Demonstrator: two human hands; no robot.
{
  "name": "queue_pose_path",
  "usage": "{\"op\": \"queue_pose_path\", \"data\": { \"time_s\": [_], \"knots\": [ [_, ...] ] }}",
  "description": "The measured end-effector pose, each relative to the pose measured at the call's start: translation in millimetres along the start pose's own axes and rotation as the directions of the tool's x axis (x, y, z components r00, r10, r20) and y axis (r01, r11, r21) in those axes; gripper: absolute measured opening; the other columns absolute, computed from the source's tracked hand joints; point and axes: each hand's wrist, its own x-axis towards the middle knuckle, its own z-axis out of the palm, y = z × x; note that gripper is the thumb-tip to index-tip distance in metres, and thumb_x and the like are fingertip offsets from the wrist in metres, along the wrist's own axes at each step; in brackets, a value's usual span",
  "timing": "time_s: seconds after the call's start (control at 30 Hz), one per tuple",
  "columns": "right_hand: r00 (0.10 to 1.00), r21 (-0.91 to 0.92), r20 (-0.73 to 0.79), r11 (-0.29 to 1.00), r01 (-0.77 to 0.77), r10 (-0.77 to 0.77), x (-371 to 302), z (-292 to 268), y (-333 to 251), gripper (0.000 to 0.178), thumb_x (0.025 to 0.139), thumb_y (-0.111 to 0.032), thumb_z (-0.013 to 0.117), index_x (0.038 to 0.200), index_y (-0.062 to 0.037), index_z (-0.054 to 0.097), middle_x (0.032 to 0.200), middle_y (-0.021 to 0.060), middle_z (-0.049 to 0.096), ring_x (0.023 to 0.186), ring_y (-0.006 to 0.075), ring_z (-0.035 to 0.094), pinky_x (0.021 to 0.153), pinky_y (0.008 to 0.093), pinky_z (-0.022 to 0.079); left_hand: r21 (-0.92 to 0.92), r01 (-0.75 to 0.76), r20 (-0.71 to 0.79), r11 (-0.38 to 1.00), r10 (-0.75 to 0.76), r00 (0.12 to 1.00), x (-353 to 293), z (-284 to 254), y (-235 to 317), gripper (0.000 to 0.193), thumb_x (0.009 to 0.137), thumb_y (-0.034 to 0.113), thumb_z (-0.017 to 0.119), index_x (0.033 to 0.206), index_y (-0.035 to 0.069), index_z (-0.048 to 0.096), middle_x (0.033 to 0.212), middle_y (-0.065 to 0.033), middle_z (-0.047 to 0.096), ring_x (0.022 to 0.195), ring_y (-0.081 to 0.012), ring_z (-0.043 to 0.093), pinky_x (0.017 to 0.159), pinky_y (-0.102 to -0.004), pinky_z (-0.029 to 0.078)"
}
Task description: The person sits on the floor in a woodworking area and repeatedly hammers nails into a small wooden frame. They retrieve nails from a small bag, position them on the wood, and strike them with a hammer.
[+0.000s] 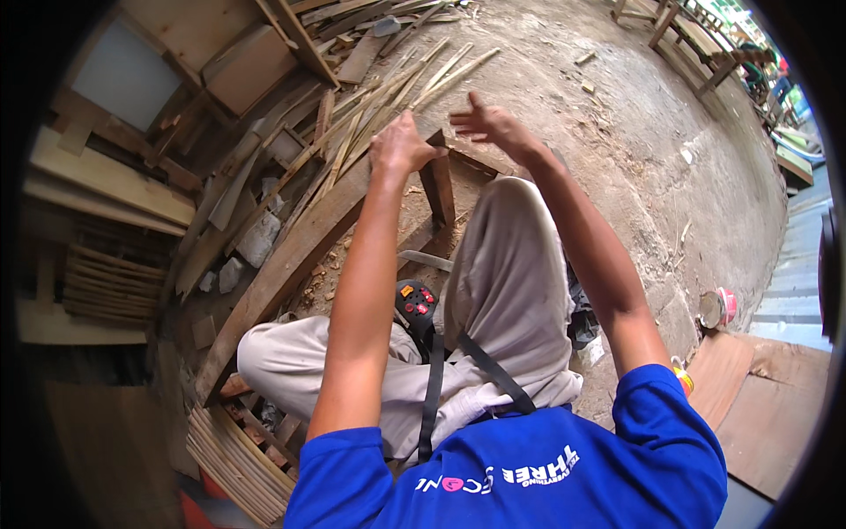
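A brown wooden frame (295,264) lies around my bent legs, its long beam running from the lower left up to a far corner. My left hand (402,146) grips the far end of that beam, fingers bent over the wood. A short upright piece (438,189) joins the frame just right of that hand. My right hand (495,130) is raised just beyond the corner, fingers spread, holding nothing. A curved, pale strip (426,259), possibly a blade, shows beside my knee; its other part is hidden. Below it is a dark clog (416,301) with colourful charms.
Thin wood strips (423,75) and scraps lie past the frame. Boards (115,181) and stacked slats (115,286) stand at left. At right are a small tin (718,307), flat boards (762,397) and a metal sheet (804,256). A wooden bench (696,44) stands far right.
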Motion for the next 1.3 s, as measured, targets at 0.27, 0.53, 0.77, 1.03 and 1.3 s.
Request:
{"op": "queue_pose_path", "data": {
  "time_s": [0.27,0.53,0.77,1.03,1.3],
  "knots": [
    [0.857,0.229,-0.512,0.971,0.074,0.056,-44,-21,52,0.037,0.106,-0.029,0.05,0.108,0.003,0.069,0.091,0.0142,0.073,0.079,0.0194,0.07,0.075,0.0315,0.058,0.059,-0.05,0.017,0.997,0.049,0.999,-4,2,2,0.108,0.067,0.057,0.087,0.148,0.003,0.04,0.138,-0.0165,0.06,0.129,-0.0287,0.057,0.112,-0.0473,0.041],
    [0.901,0.82,-0.394,0.512,0.257,0.179,28,-11,43,0.057,0.109,-0.049,0.034,0.094,-0.003,0.063,0.076,0.0064,0.062,0.067,0.016,0.059,0.06,0.028,0.049,0.02,-0.102,-0.01,0.995,0.102,0.995,-10,2,7,0.087,0.068,0.047,0.089,0.132,0.004,0.05,0.121,-0.0185,0.066,0.113,-0.0345,0.064,0.097,-0.048,0.048],
    [0.923,0.789,-0.255,0.614,0.025,0.289,109,-14,3,0.064,0.104,-0.064,0.017,0.091,-0.0109,0.05,0.081,0.0051,0.054,0.077,0.0156,0.05,0.076,0.0324,0.046,-0.038,-0.122,-0.055,0.992,0.12,0.991,0,2,6,0.074,0.069,0.035,0.086,0.127,0.004,0.051,0.113,-0.0202,0.066,0.107,-0.0387,0.064,0.092,-0.0484,0.049],
    [0.999,0.796,0.048,0.604,-0.039,0.001,129,96,73,0.095,0.092,-0.081,0.004,0.107,-0.006,0.06,0.09,0.0038,0.059,0.087,0.0152,0.054,0.084,0.0333,0.043,-0.005,-0.098,-0.07,0.995,0.097,0.993,-1,9,9,0.074,0.068,0.035,0.085,0.127,0.004,0.05,0.115,-0.0198,0.064,0.109,-0.0398,0.062,0.093,-0.0491,0.046],
    [0.981,0.951,-0.101,0.306,0.046,0.168,100,68,62,0.077,0.102,-0.067,0.011,0.106,-0.007,0.059,0.087,0.005,0.064,0.086,0.0166,0.059,0.078,0.0321,0.048,0.007,-0.112,-0.073,0.994,0.112,0.991,-4,7,12,0.075,0.068,0.035,0.086,0.128,0.005,0.05,0.116,-0.0195,0.063,0.11,-0.0394,0.061,0.093,-0.0491,0.047]
  ]
}}
